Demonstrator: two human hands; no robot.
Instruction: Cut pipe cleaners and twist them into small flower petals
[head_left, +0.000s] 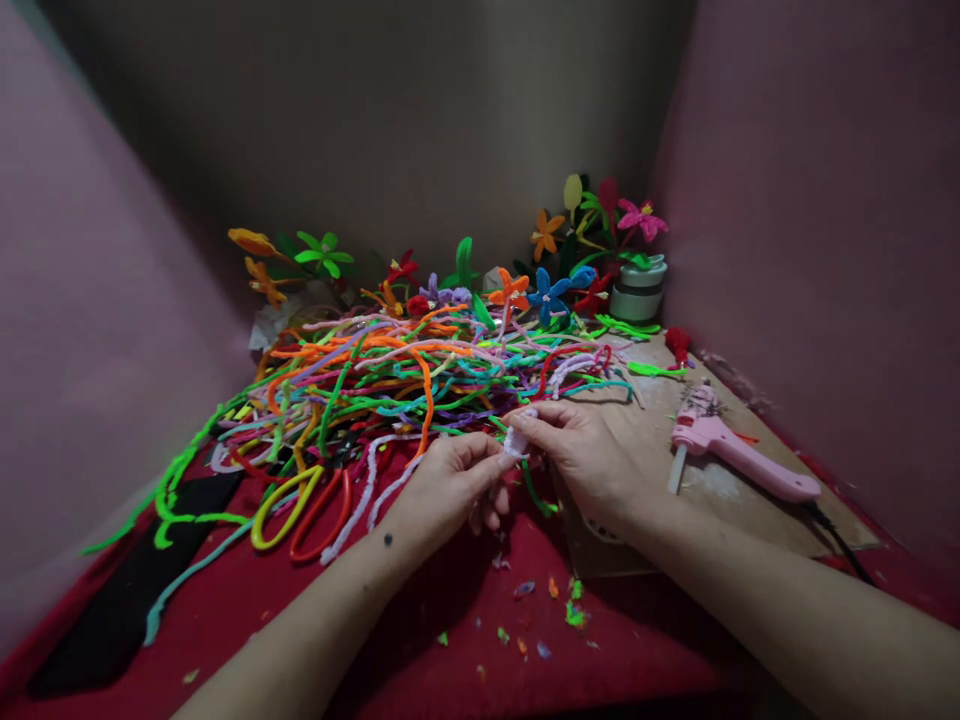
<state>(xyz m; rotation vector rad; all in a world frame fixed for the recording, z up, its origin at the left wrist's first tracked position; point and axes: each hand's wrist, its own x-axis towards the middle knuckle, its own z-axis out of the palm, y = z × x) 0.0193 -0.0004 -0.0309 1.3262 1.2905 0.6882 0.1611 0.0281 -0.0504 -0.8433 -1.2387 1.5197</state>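
Between the fingertips of both hands is a short, pale lilac piece of fuzzy pipe cleaner (516, 441), folded or bunched up small. My left hand (461, 475) pinches its lower left side, fingers curled beneath. From the right, the thumb and fingers of my right hand (574, 445) close on its upper end. Just behind the hands spreads a large tangled heap of coloured pipe cleaners (375, 375), in orange, green, pink, turquoise and other colours. Scissors with one yellow handle loop (286, 510) and one red handle loop (321, 515) lie left of my left hand, blades hidden under the heap.
A pink glue gun (739, 455) with its cord lies on a brown board (622, 545) at right. Fuzzy flowers (551, 297) and a small pale pot (638, 290) stand along the back wall. At left lies a flat black object (135, 590). Fuzz scraps (575, 612) dot the red cloth (420, 655).
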